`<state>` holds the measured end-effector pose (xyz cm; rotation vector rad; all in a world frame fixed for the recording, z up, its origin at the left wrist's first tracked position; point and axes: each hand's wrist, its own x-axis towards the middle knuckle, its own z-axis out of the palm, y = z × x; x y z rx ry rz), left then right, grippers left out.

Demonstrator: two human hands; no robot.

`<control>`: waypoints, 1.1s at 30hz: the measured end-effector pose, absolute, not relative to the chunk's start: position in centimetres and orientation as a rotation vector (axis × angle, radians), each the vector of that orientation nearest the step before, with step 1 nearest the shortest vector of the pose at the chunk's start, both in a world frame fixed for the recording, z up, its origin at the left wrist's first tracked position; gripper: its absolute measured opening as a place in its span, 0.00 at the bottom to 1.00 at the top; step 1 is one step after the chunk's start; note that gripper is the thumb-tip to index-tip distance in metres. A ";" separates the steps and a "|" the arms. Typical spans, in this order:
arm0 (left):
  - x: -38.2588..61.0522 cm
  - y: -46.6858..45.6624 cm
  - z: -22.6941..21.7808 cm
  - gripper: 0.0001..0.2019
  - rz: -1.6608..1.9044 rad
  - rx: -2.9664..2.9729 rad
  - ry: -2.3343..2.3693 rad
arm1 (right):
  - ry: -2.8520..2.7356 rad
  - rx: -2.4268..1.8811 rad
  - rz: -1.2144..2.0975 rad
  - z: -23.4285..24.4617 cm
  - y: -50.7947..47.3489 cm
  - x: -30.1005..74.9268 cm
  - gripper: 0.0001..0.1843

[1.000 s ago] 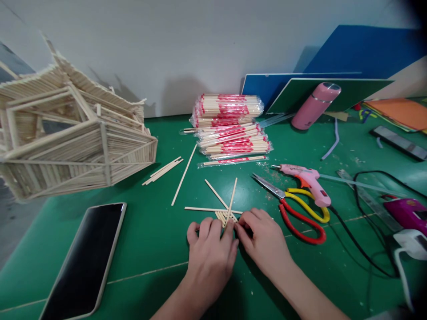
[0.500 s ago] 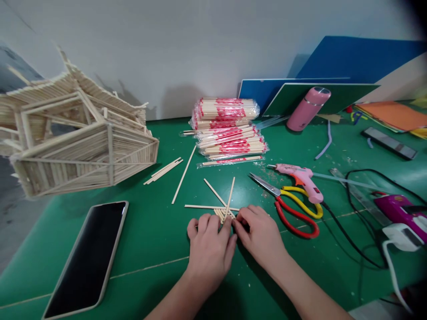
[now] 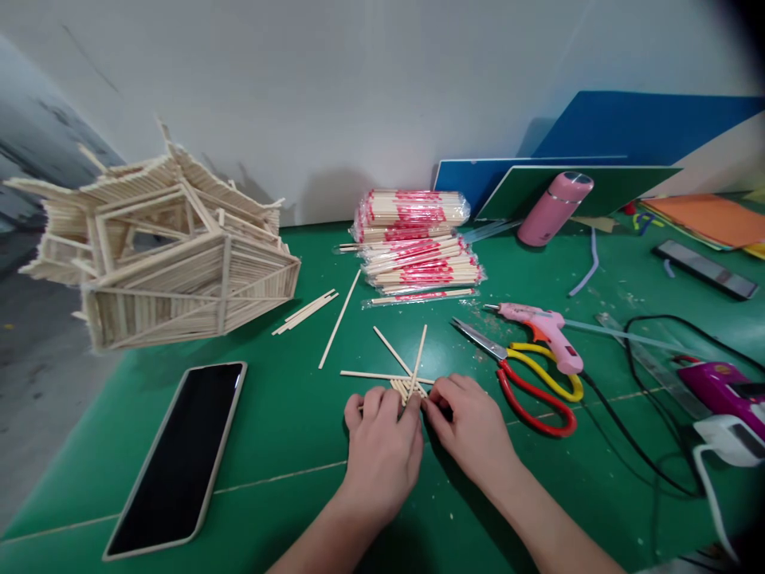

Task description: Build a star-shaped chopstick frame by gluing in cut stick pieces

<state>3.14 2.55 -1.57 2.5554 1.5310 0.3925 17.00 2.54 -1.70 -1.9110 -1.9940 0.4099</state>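
My left hand (image 3: 382, 446) and my right hand (image 3: 472, 426) rest side by side on the green table (image 3: 287, 434), fingertips pinched together on a small bunch of short wooden sticks (image 3: 406, 388). Longer loose sticks (image 3: 398, 359) cross just beyond the fingers. Both hands have curled, closed fingers; the bunch is mostly hidden under them.
A stick-built house model (image 3: 173, 255) stands at the left edge, a phone (image 3: 179, 454) lies before it. Wrapped chopstick packs (image 3: 418, 247) sit at the back. Scissors (image 3: 526, 375), a pink glue gun (image 3: 543, 327), cables (image 3: 645, 430), a pink flask (image 3: 553, 207) and boards (image 3: 598, 151) fill the right.
The hands stay pinched on the stick bunch. Everything has slid slightly right and down in view as the head turned; nothing on the table has moved.
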 end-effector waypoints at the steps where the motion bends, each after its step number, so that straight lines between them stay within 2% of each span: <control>1: 3.1 2.5 -1.6 0.13 0.409 2.551 1.537 | -1.995 -1.909 0.411 -1.7 2.5 17.0 0.08; 7: 3.1 2.6 -1.7 0.15 0.357 2.539 1.511 | -1.996 -1.904 0.418 -1.9 2.5 17.1 0.08; 33: 3.3 2.4 -1.8 0.13 0.301 2.526 1.509 | -2.029 -1.817 0.440 -3.1 2.3 17.7 0.11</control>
